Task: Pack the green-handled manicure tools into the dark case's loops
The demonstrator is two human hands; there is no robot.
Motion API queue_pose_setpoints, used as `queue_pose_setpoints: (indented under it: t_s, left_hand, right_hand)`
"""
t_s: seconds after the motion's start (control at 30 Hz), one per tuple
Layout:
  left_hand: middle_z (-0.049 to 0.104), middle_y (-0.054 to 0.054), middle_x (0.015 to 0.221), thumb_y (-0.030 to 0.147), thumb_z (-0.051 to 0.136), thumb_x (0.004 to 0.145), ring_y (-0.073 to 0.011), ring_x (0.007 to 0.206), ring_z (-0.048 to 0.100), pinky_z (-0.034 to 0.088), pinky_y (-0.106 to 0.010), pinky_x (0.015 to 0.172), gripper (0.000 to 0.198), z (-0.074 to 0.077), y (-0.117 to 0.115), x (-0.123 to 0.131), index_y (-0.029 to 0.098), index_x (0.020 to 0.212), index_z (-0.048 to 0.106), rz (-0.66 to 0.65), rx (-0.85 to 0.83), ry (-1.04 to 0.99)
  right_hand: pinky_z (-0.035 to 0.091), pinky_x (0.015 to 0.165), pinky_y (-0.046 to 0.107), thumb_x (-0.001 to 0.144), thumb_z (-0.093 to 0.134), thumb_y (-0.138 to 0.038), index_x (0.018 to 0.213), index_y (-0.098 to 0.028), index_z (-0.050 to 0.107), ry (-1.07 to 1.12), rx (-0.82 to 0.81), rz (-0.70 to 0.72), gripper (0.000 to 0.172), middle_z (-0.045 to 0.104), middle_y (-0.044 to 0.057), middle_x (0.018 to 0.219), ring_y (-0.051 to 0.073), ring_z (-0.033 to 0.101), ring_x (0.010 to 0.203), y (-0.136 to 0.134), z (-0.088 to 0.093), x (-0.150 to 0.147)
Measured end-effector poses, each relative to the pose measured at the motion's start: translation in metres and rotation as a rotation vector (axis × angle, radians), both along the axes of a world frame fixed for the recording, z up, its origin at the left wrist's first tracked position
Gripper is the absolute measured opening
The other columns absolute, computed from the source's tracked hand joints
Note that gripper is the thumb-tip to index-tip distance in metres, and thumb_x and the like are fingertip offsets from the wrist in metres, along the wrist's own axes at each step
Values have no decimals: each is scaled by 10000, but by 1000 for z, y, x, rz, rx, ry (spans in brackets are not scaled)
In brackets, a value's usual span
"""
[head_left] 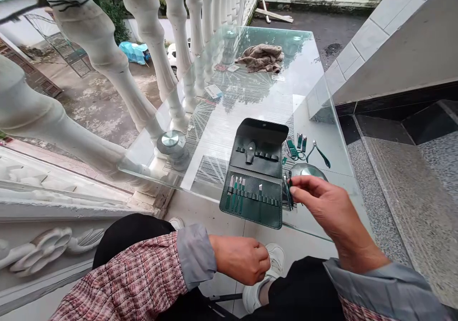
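Note:
An open dark green manicure case (255, 173) lies on the glass table (222, 120), with several green-handled tools in its lower loops and one clipper in the upper flap. My right hand (324, 204) hovers at the case's right edge, its fingers pinched on thin dark tools (289, 192). My left hand (241, 259) is curled into a loose fist below the table edge, above my lap; whether anything is inside it is hidden. More green tools (298, 147) and small nippers (318, 151) lie loose to the right of the case.
A brown cloth (262, 57) and small cards (213, 91) lie on the far part of the table. White balusters (143, 35) stand along the left. A tiled wall and granite steps (404, 178) rise on the right. A round metal table fitting (171, 142) sits under the near-left corner.

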State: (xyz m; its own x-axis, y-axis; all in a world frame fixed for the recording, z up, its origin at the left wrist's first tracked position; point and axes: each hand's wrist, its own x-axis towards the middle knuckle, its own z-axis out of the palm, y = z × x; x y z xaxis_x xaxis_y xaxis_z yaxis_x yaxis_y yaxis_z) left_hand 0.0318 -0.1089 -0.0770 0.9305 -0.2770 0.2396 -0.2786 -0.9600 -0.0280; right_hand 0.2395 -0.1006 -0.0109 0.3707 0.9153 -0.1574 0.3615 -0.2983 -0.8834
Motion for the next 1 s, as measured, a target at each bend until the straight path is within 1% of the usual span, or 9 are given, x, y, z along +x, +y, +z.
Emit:
queue_pose_setpoints:
  t_s: [0.07, 0.13, 0.27, 0.43, 0.5, 0.6, 0.73, 0.87, 1.0]
  left_hand:
    - [627, -98, 805, 112, 456, 875, -180, 744, 557, 361, -296, 569, 254, -1, 1, -1, 112, 718, 654, 7, -12, 2]
    - [625, -97, 810, 123, 469, 873, -181, 749, 552, 358, -297, 574, 238, -2, 2, -2, 115, 720, 651, 15, -11, 14]
    - [618, -102, 821, 155, 486, 874, -184, 762, 548, 364, -301, 581, 218, -3, 3, -3, 119, 733, 648, 29, -5, 40]
    - [635, -116, 877, 167, 462, 887, -191, 784, 560, 389, -314, 614, 240, -1, 4, -1, 116, 759, 658, 24, -19, 44]
    - [644, -121, 926, 167, 451, 893, -197, 813, 566, 396, -314, 629, 242, 0, 5, -1, 118, 791, 665, 27, -3, 39]
    - [630, -136, 1067, 199, 420, 916, -210, 878, 570, 409, -309, 637, 265, 3, 7, -1, 128, 882, 673, 54, 41, -10]
    - [519, -129, 1304, 239, 387, 936, -191, 925, 564, 429, -284, 637, 302, 8, 9, -2, 156, 1095, 631, 74, 120, -132]
    - [420, -153, 1410, 250, 373, 942, -158, 862, 568, 441, -262, 606, 358, 12, 10, -3, 160, 1252, 528, 174, 161, -151]
    - [382, -216, 1426, 234, 398, 922, -108, 673, 536, 423, -241, 512, 402, 14, 11, -3, 123, 1301, 472, 292, 180, -31]
  right_hand:
    - [465, 593, 271, 654, 660, -345, 787, -182, 628, 147, -7, 46, 212, 603, 0, 683, 127, 545, 598, 8, -1, -9]
    - [464, 579, 257, 659, 667, -327, 740, -183, 602, 225, -13, 105, 178, 583, -15, 668, 109, 535, 571, 15, 0, -16]
    - [480, 565, 244, 719, 647, -379, 693, -177, 572, 258, -9, 168, 217, 556, -19, 638, 101, 543, 554, 22, 5, -20]
    - [528, 543, 262, 653, 712, -478, 809, -172, 600, 251, -15, 57, 361, 593, -6, 647, 114, 571, 545, 21, 1, -16]
    - [542, 544, 268, 634, 722, -499, 807, -171, 599, 248, -27, 39, 391, 602, -4, 634, 122, 589, 549, 20, -3, -14]
    - [554, 550, 268, 647, 706, -529, 767, -167, 597, 239, -40, 32, 396, 621, 12, 632, 135, 618, 571, 20, -7, -14]
    - [555, 536, 248, 647, 710, -504, 748, -162, 592, 274, -54, 6, 375, 638, 20, 630, 134, 630, 576, 24, -7, -17]
    - [535, 484, 224, 644, 716, -421, 713, -165, 582, 292, -119, -14, 297, 622, 6, 595, 119, 611, 534, 29, -4, -19]
    - [476, 402, 189, 677, 677, -341, 683, -166, 583, 241, -188, 9, 199, 617, 5, 586, 90, 557, 467, 31, 0, -19]
